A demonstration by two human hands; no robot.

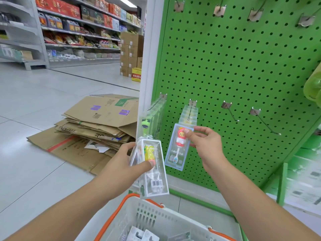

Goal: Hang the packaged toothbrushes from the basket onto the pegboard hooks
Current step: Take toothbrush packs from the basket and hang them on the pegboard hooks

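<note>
One camera sits on the person's head; it looks forward and down; the green pegboard (243, 66) is close in front; the basket (156, 218) is right below.

1. A clear packaged toothbrush with a pink figure handle (178, 146) hangs upright at frame centre, below the second lower hook (191, 110); more clear packs sit behind it.
2. A yellow-handled pack (152, 166) tilts at lower centre.
3. A green-figured pack (147, 124) hangs on the leftmost lower hook.
4. The white basket (156, 221) with orange handles sits at bottom centre.
5. The green pegboard (243, 66) fills the right.
</note>
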